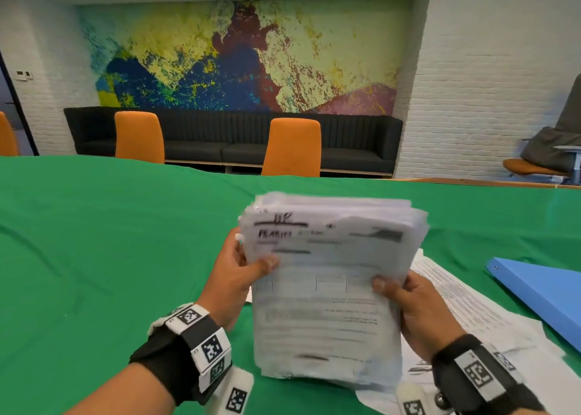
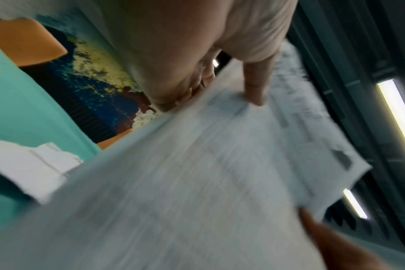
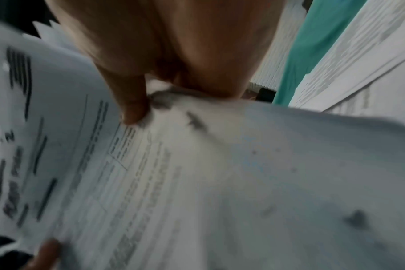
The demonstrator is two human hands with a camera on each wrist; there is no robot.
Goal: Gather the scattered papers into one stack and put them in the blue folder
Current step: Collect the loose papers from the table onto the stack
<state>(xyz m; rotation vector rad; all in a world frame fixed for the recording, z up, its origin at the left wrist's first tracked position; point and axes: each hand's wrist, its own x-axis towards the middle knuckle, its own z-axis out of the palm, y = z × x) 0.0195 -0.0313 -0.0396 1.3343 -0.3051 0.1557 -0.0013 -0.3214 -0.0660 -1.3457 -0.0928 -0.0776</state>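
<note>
A wide desk [image 1: 110, 241] covered in bright green cloth fills the lower half of your head view. Beyond it, two orange chairs [image 1: 292, 147] stand at its far edge in front of a long dark sofa [image 1: 355, 144], and a large mural [image 1: 245, 56] of yellow, blue and red splashes covers the white brick wall.

At the right edge of the desk lies the blue folder [image 1: 540, 292], closed and flat, well apart from your hands. Between it and you, several loose printed papers [image 1: 465, 304] are spread on the cloth, overlapping one another and reaching toward the folder's near edge.

You are holding a thick stack of papers [image 1: 327, 289] nearly upright above the desk, in front of you, its top edges uneven and its printed face turned toward you. Whether its bottom edge touches the cloth cannot be told; the sheets are blurred.

Your left hand [image 1: 234, 276] has the stack's left edge in its grip, thumb pressed on the front sheet and fingers behind. Your right hand [image 1: 415, 307] has the right edge in its grip the same way, thumb on the front. Both wrist views show a thumb on blurred print. Black wrist bands [image 1: 195, 348] with square-patterned markers sit on both wrists.
</note>
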